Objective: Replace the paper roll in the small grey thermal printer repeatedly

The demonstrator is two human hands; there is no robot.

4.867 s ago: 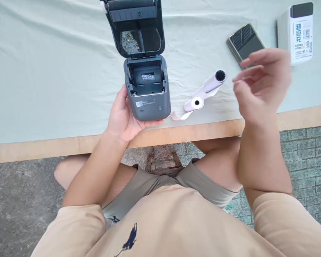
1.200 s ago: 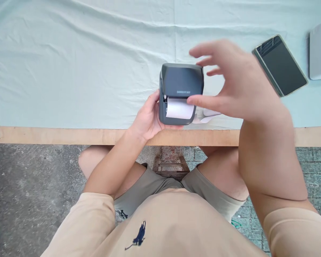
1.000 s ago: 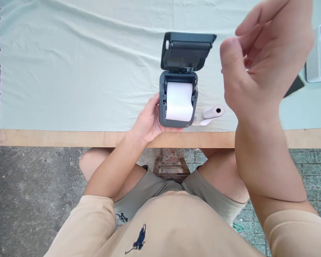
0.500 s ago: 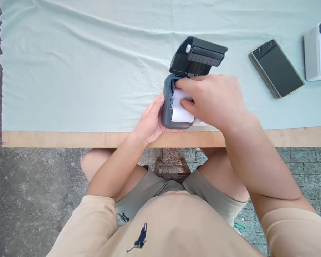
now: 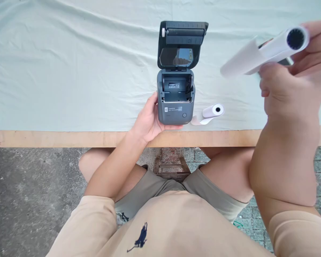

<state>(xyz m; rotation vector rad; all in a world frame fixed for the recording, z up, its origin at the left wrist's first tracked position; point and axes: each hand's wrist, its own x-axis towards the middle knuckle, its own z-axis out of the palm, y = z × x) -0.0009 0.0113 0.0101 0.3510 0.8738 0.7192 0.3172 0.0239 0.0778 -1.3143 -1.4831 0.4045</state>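
My left hand (image 5: 149, 120) is wrapped round the lower left of a small dark grey label printer (image 5: 176, 110), holding it tilted up near the table's front edge. The printer's black lid (image 5: 180, 44) stands raised, and its paper bay (image 5: 176, 85) shows bare inside. Up at the right, my right hand (image 5: 296, 71) grips a white paper roll (image 5: 273, 50) with a dark core, its loose end hanging out to the left. A second, smaller paper roll (image 5: 211, 111) lies on the cloth just right of the printer, with a strip of its paper unrolled.
A pale green cloth (image 5: 77, 71) covers the table, whose wooden front edge (image 5: 69, 139) runs across in front of my legs. Behind the right hand, a phone (image 5: 285, 61) is mostly hidden. A wooden stool (image 5: 172, 167) shows below.
My right hand has lifted the paper roll out of the printer and carried it up to the right. The printer has turned to face me more squarely, and the small roll is uncovered.
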